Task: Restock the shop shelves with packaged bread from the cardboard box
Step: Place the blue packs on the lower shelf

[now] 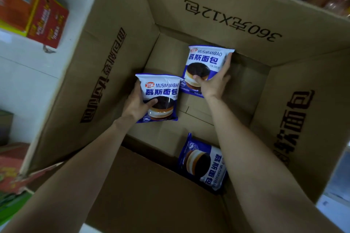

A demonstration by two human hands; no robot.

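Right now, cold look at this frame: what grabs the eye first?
Two bare arms reach down into a big open cardboard box that fills the view. The left hand grips one blue-and-white bread pack and the right hand grips a second pack further in. A third pack lies loose on the box floor near the right forearm, and red cartons sit on the white surface at upper left.

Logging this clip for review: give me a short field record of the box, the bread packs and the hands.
container: open cardboard box, flaps up
packs in view: three
left hand: grips the left pack
right hand: grips the far pack
loose pack: lies on the box floor, near side, untouched
surroundings: red cartons at upper left
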